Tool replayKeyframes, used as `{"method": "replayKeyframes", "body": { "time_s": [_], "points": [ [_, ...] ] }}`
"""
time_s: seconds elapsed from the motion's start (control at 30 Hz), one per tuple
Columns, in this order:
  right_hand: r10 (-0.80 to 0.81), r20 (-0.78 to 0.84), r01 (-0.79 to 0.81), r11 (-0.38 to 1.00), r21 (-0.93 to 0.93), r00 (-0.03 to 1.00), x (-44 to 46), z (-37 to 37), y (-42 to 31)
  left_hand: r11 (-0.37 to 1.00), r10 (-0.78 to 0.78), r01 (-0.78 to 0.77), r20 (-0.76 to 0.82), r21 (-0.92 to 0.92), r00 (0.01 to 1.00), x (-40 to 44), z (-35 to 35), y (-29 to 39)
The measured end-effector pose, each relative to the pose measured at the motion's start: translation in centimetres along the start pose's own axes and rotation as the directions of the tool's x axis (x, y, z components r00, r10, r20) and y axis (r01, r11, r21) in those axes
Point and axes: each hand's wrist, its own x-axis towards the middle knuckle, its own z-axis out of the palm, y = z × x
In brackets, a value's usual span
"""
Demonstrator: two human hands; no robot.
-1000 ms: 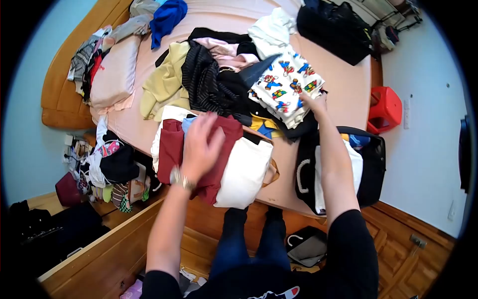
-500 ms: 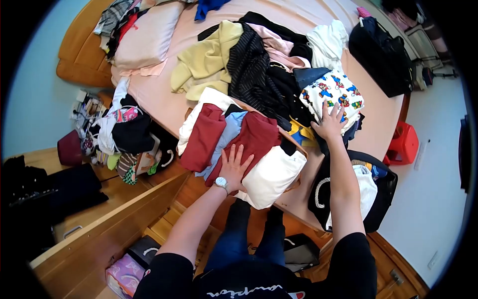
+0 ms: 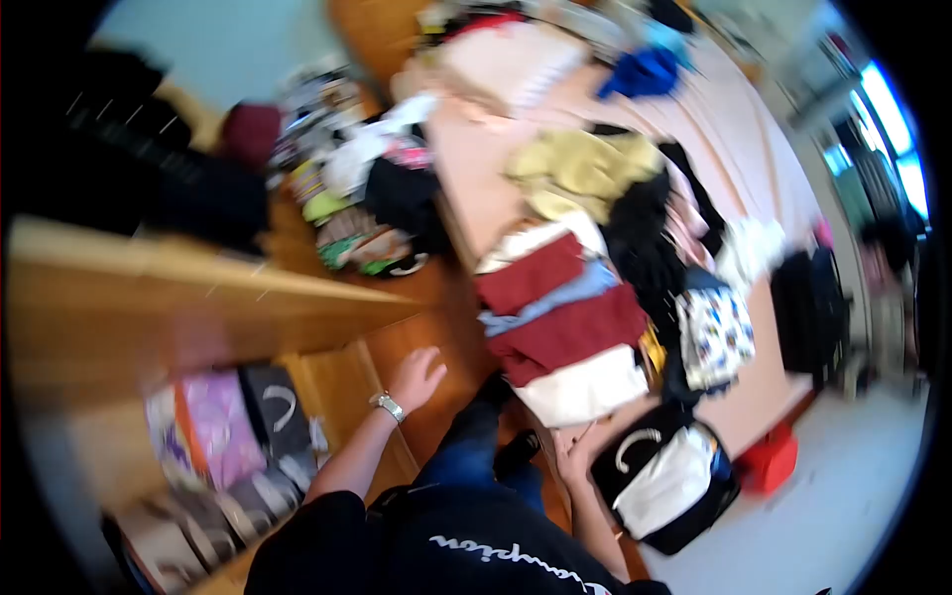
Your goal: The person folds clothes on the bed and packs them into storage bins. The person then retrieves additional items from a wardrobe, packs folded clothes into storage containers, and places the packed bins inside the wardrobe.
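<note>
My left hand (image 3: 417, 377), with a watch (image 3: 388, 405) on its wrist, is in the air above the floor beside the bed. Its fingers are stretched out and nothing is in them. Close to the bed's edge is my right hand (image 3: 572, 462), low between the folded clothes and a black bag (image 3: 652, 528); blur hides how its fingers sit. Folded clothes lie in a row on the bed's near side: a dark red garment (image 3: 570, 332), a light blue one (image 3: 548, 303) and a white one (image 3: 583, 386). A white cloth (image 3: 669, 483) pokes out of the black bag.
A wooden panel (image 3: 198, 268) juts in from the left. Bags, one pink and purple (image 3: 220, 421), stand below it. On the bed (image 3: 474, 213) are a yellow garment (image 3: 585, 169), a patterned white one (image 3: 716, 332) and dark clothes. A red plastic object (image 3: 769, 461) stands beyond the bag.
My view has swung left. My left hand has come off the dark red garment and moved left; my right hand has left the patterned white garment and dropped to the bed's near edge.
</note>
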Motion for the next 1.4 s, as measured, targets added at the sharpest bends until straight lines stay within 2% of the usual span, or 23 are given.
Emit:
{"method": "replayKeyframes", "body": {
  "time_s": [0.03, 0.1, 0.13, 0.17, 0.23, 0.27, 0.3, 0.37, 0.4, 0.43, 0.53, 0.63, 0.67, 0.73, 0.83, 0.87, 0.93, 1.07, 1.17, 1.23, 1.3, 1.33, 1.4],
  "points": [
    [-0.079, 0.11, 0.083, 0.996, -0.027, 0.991, -1.4, 1.5, 1.1, 0.994, -0.079, 0.073, 0.076, 0.081, 0.994, -4.2, -0.6, -2.4],
    [-0.239, 0.336, 0.277, 0.958, -0.071, 0.911, -0.8, 4.3, 1.5, 0.876, -0.302, 0.221, 0.13, 0.429, 0.944, -12.6, -4.2, -3.7],
    [-0.111, 0.514, 0.127, 0.992, 0.004, 0.851, -0.3, 3.1, -1.2, 0.77, -0.433, 0.277, 0.152, 0.575, 0.888, -17.0, -5.8, -3.6],
    [0.031, 0.68, -0.048, 0.999, 0.006, 0.732, -0.6, 0.8, -3.4, 0.708, -0.502, 0.39, 0.031, 0.588, 0.864, -21.2, -7.5, -3.2],
    [-0.121, 0.804, 0.108, 0.992, 0.07, 0.582, 0.1, -0.2, -5.7, 0.577, -0.589, 0.56, -0.173, 0.594, 0.79, -27.8, -11.3, -2.7],
    [-0.175, 0.829, 0.092, 0.985, 0.149, 0.531, 0.5, -2.1, -7.5, 0.59, -0.503, 0.645, -0.404, 0.486, 0.764, -31.0, -11.6, -1.2],
    [-0.214, 0.857, 0.146, 0.976, 0.164, 0.469, 1.2, -1.3, -8.0, 0.61, -0.392, 0.696, -0.619, 0.378, 0.68, -33.8, -12.3, -0.6],
    [-0.275, 0.895, 0.216, 0.954, 0.208, 0.352, 2.9, 1.1, -8.1, 0.675, -0.303, 0.729, -0.858, 0.113, 0.414, -38.2, -14.0, 2.6],
    [-0.338, 0.876, 0.345, 0.913, 0.217, 0.344, 4.1, 1.7, -9.0, 0.63, -0.245, 0.776, -0.936, 0.044, 0.252, -40.2, -13.3, 3.3],
    [-0.389, 0.833, 0.4, 0.888, 0.226, 0.394, 4.7, 2.7, -10.1, 0.587, -0.174, 0.809, -0.981, -0.035, 0.083, -42.2, -12.7, 3.7],
    [-0.537, 0.712, 0.463, 0.824, 0.327, 0.453, 6.2, 3.2, -16.5, 0.506, -0.032, 0.791, -0.923, -0.345, -0.382, -47.2, -10.5, 1.1],
    [-0.607, 0.699, 0.485, 0.773, 0.409, 0.379, 7.1, 4.6, -23.1, 0.519, -0.076, 0.679, -0.819, -0.519, -0.569, -50.3, -11.8, 0.4],
    [-0.59, 0.726, 0.528, 0.766, 0.366, 0.353, 7.3, 5.2, -25.2, 0.591, -0.168, 0.599, -0.809, -0.54, -0.564, -51.0, -12.0, 0.3],
    [-0.676, 0.689, 0.662, 0.645, 0.381, 0.262, 7.4, 6.5, -29.0, 0.71, -0.347, 0.412, -0.793, -0.571, -0.5, -50.8, -12.7, -0.1],
    [-0.711, 0.693, 0.842, 0.444, 0.307, 0.122, 7.0, 8.1, -34.6, 0.759, -0.336, 0.239, -0.68, -0.605, -0.652, -50.0, -12.8, -2.3],
    [-0.712, 0.698, 0.883, 0.376, 0.282, 0.08, 6.6, 8.5, -36.2, 0.721, -0.341, 0.241, -0.635, -0.65, -0.693, -49.9, -12.7, -2.8],
    [-0.762, 0.647, 0.842, 0.359, 0.402, 0.016, 5.0, 8.9, -38.5, 0.638, -0.341, 0.235, -0.542, -0.734, -0.768, -49.7, -12.7, -3.8],
    [-0.736, 0.655, 0.766, 0.317, 0.559, -0.173, 3.5, 8.6, -39.6, 0.562, -0.215, 0.413, -0.609, -0.716, -0.764, -47.8, -12.0, -4.9],
    [-0.645, 0.707, 0.805, 0.236, 0.544, -0.29, 4.2, 7.9, -38.0, 0.485, -0.161, 0.531, -0.667, -0.695, -0.727, -46.8, -13.4, -3.7],
    [-0.587, 0.749, 0.754, 0.33, 0.567, -0.307, 5.6, 6.9, -37.3, 0.498, -0.136, 0.537, -0.673, -0.681, -0.727, -46.1, -14.6, -2.6],
    [-0.568, 0.77, 0.732, 0.386, 0.562, -0.291, 7.3, 6.0, -35.1, 0.579, -0.211, 0.391, -0.595, -0.716, -0.776, -45.8, -15.5, -1.7],
    [-0.557, 0.784, 0.761, 0.373, 0.531, -0.274, 8.4, 6.2, -33.9, 0.613, -0.251, 0.313, -0.555, -0.725, -0.793, -45.7, -15.6, -1.1],
    [-0.541, 0.805, 0.813, 0.339, 0.474, -0.243, 10.2, 7.4, -32.1, 0.678, -0.256, 0.284, -0.58, -0.678, -0.773, -44.7, -14.1, 1.0]
  ]
}}
